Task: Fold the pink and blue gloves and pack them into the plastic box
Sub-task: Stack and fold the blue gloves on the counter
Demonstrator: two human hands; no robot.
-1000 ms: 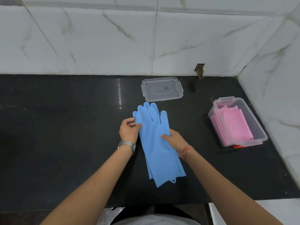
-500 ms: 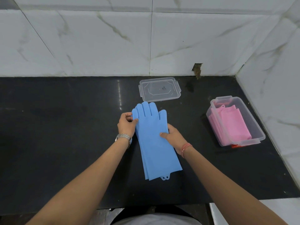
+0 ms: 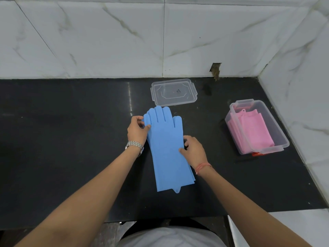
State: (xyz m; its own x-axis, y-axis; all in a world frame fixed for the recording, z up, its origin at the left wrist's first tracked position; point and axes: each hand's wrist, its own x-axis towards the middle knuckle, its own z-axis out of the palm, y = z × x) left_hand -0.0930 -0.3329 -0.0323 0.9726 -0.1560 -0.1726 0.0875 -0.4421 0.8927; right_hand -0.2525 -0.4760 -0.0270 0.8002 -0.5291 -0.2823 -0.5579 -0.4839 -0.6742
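Note:
The blue gloves lie flat and stacked on the black counter, fingers pointing away from me. My left hand pinches their left edge near the little finger. My right hand pinches the right edge at the palm, thumb on top. The clear plastic box stands at the right by the wall, and the folded pink gloves lie inside it. Its clear lid rests on the counter just beyond the blue gloves' fingertips.
The black counter is bounded by white marble walls at the back and right. Its front edge runs close to my body. A small orange object peeks from under the box's near end.
The blue gloves have been squared up so the two layers lie more evenly, and both hands have shifted slightly along the edges. The box and lid have not moved.

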